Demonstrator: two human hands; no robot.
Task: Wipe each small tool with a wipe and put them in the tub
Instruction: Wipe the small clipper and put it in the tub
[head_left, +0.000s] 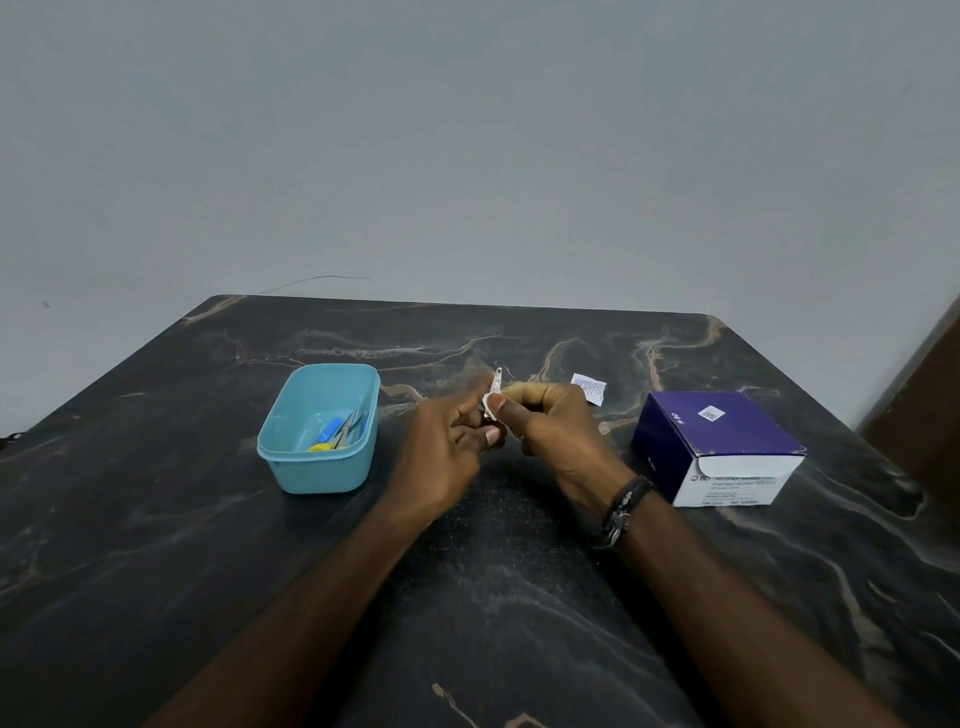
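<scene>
Dark marble table (208, 519), left hand (447, 441) gripping metal tool (496, 382), right hand (550, 431) pinching wipe (488, 401) around it

A dark marbled table (208, 519) with pale and rust-coloured veins runs up to a plain grey wall (467, 130). A thin wire (317, 281) curls up against the wall just behind the table's far edge. At the far right, past the table's edge, stands a brown panel (930, 410), perhaps a door or a piece of furniture; I cannot tell which.
</scene>
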